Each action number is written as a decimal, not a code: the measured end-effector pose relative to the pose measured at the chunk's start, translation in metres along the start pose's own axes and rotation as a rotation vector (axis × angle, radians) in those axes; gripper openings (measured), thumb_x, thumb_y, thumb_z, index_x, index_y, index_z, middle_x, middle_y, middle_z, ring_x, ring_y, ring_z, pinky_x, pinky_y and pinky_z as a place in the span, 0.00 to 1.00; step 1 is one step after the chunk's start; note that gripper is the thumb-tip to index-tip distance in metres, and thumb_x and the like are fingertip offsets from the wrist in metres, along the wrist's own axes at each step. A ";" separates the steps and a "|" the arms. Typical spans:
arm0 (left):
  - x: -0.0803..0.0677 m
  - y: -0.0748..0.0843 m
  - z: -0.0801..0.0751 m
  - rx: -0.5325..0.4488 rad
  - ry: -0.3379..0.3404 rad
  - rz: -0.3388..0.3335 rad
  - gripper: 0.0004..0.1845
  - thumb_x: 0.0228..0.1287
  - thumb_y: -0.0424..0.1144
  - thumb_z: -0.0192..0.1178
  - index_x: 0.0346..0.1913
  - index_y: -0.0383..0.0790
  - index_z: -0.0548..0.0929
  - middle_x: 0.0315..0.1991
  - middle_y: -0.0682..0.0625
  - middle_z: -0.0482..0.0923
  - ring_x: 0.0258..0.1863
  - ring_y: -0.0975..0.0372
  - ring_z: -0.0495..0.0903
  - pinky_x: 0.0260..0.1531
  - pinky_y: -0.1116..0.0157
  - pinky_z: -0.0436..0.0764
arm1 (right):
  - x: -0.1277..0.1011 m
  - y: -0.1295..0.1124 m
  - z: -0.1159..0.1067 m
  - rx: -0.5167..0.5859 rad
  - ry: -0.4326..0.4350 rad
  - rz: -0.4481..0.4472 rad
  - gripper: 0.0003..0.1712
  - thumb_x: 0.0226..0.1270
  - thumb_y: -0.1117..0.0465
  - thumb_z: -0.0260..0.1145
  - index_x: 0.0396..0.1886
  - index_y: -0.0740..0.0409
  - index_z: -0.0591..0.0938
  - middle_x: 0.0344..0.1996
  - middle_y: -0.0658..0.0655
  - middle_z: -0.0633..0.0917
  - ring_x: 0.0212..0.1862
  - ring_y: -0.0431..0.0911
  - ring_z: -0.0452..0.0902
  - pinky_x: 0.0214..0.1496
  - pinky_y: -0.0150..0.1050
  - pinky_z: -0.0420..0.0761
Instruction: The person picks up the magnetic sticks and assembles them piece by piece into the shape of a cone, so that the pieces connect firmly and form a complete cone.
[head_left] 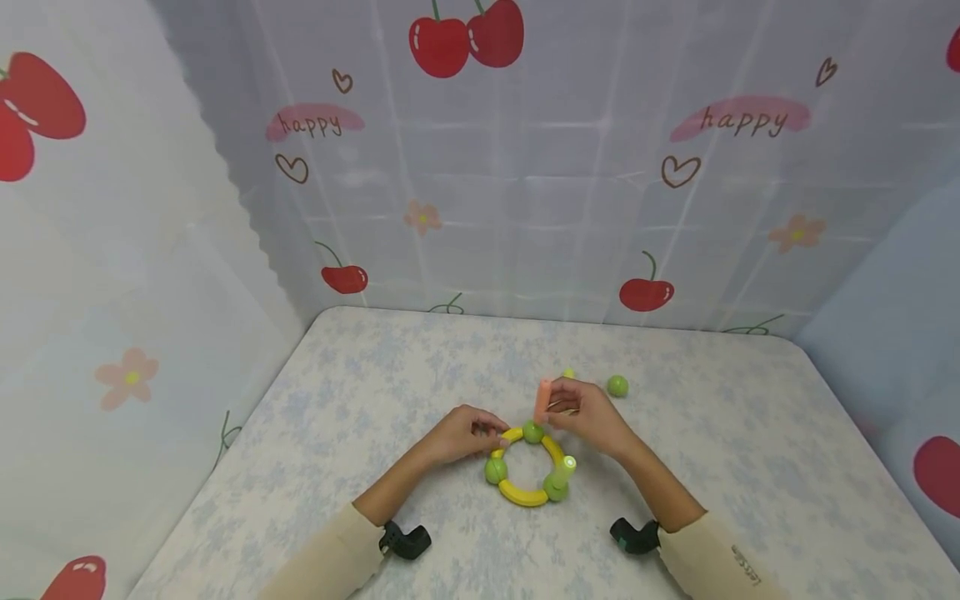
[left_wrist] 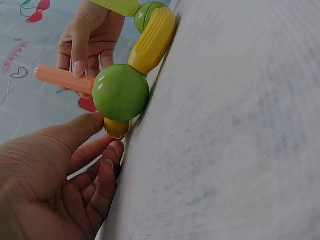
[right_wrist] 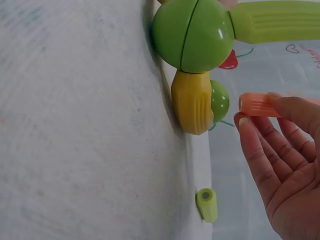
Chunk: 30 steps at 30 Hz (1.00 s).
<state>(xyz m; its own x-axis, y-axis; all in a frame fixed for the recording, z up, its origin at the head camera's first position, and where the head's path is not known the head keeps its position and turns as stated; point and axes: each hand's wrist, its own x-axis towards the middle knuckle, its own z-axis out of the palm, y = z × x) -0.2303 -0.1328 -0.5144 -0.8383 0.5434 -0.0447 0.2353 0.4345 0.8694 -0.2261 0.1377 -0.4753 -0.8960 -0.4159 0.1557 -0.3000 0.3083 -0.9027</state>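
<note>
A ring of yellow curved sticks (head_left: 522, 495) and green balls (head_left: 495, 470) lies on the table (head_left: 375, 375). My left hand (head_left: 498, 437) pinches the ring's upper-left yellow stick (left_wrist: 117, 127) beside the top green ball (left_wrist: 121, 92). My right hand (head_left: 551, 406) grips an orange stick (head_left: 542, 400) upright over that ball (head_left: 533, 432). In the left wrist view the orange stick (left_wrist: 62, 79) ends against the ball. A light green stick (head_left: 565, 470) stands up from the lower-right ball (right_wrist: 192, 35).
A loose green ball (head_left: 617, 386) and a short light green stick (head_left: 568, 373) lie just beyond my right hand. Cherry-print curtains (head_left: 525, 167) close in the back and both sides of the table.
</note>
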 end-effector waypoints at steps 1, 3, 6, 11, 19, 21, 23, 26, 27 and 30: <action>0.000 0.000 0.000 -0.004 0.001 -0.001 0.14 0.66 0.43 0.70 0.52 0.42 0.89 0.28 0.54 0.84 0.21 0.64 0.78 0.22 0.68 0.79 | 0.000 0.000 0.001 -0.008 0.000 -0.001 0.18 0.64 0.70 0.73 0.54 0.63 0.83 0.44 0.59 0.87 0.46 0.53 0.86 0.41 0.38 0.86; 0.000 0.000 0.001 -0.010 0.002 -0.003 0.14 0.66 0.43 0.71 0.51 0.42 0.89 0.28 0.54 0.84 0.21 0.64 0.78 0.23 0.68 0.80 | 0.000 0.002 0.003 -0.025 -0.005 -0.017 0.18 0.64 0.70 0.73 0.53 0.62 0.83 0.43 0.57 0.87 0.46 0.52 0.86 0.42 0.37 0.86; 0.000 0.000 0.001 -0.016 0.001 0.000 0.14 0.65 0.43 0.71 0.51 0.41 0.89 0.28 0.54 0.84 0.21 0.65 0.78 0.23 0.67 0.81 | 0.001 0.005 0.005 -0.060 -0.004 -0.050 0.18 0.63 0.68 0.75 0.53 0.60 0.84 0.43 0.55 0.87 0.45 0.50 0.86 0.44 0.38 0.85; 0.000 0.000 -0.002 -0.009 -0.011 0.018 0.16 0.66 0.44 0.71 0.53 0.41 0.89 0.29 0.54 0.83 0.21 0.65 0.78 0.23 0.68 0.80 | 0.003 0.007 0.006 -0.111 -0.003 -0.086 0.18 0.63 0.65 0.76 0.52 0.58 0.85 0.42 0.53 0.88 0.44 0.48 0.86 0.44 0.38 0.85; -0.007 0.010 -0.016 0.101 -0.177 0.023 0.36 0.60 0.47 0.75 0.71 0.44 0.76 0.42 0.54 0.81 0.26 0.65 0.77 0.28 0.69 0.76 | 0.004 0.004 -0.004 -0.143 -0.129 -0.053 0.16 0.68 0.70 0.69 0.55 0.62 0.84 0.47 0.57 0.88 0.49 0.55 0.85 0.48 0.45 0.84; -0.009 0.014 -0.019 0.163 -0.218 0.043 0.41 0.57 0.48 0.78 0.72 0.44 0.74 0.44 0.55 0.78 0.29 0.66 0.77 0.30 0.69 0.77 | 0.004 0.006 -0.007 -0.139 -0.170 -0.046 0.17 0.68 0.73 0.66 0.56 0.64 0.84 0.49 0.60 0.87 0.51 0.58 0.84 0.50 0.48 0.84; -0.011 0.016 -0.020 0.207 -0.245 0.063 0.43 0.54 0.47 0.79 0.73 0.45 0.73 0.45 0.56 0.76 0.31 0.66 0.77 0.33 0.69 0.79 | 0.005 0.008 -0.008 -0.124 -0.210 -0.030 0.19 0.68 0.76 0.63 0.57 0.66 0.83 0.51 0.62 0.87 0.53 0.59 0.84 0.51 0.48 0.84; -0.011 0.015 -0.019 0.230 -0.263 0.084 0.44 0.53 0.46 0.80 0.73 0.45 0.73 0.46 0.55 0.75 0.31 0.66 0.77 0.33 0.69 0.80 | 0.005 0.011 -0.007 -0.087 -0.258 0.009 0.19 0.67 0.77 0.62 0.57 0.67 0.84 0.52 0.64 0.86 0.54 0.60 0.83 0.50 0.46 0.84; -0.010 0.015 -0.018 0.231 -0.266 0.088 0.44 0.53 0.45 0.80 0.73 0.45 0.73 0.46 0.55 0.75 0.31 0.66 0.77 0.33 0.69 0.80 | 0.005 0.012 -0.007 -0.078 -0.269 0.021 0.19 0.67 0.77 0.62 0.57 0.67 0.84 0.52 0.64 0.86 0.54 0.60 0.83 0.50 0.45 0.85; -0.009 0.016 -0.017 0.226 -0.273 0.080 0.44 0.53 0.45 0.80 0.73 0.46 0.73 0.46 0.55 0.75 0.32 0.66 0.77 0.34 0.69 0.80 | 0.003 0.014 -0.007 -0.071 -0.280 0.053 0.19 0.67 0.76 0.62 0.56 0.67 0.84 0.52 0.64 0.86 0.53 0.58 0.84 0.49 0.42 0.85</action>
<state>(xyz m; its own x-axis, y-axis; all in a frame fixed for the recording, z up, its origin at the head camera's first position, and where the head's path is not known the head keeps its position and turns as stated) -0.2274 -0.1434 -0.4915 -0.6578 0.7406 -0.1371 0.4230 0.5139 0.7463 -0.2359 0.1468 -0.4846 -0.7888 -0.6145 -0.0168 -0.2861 0.3912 -0.8747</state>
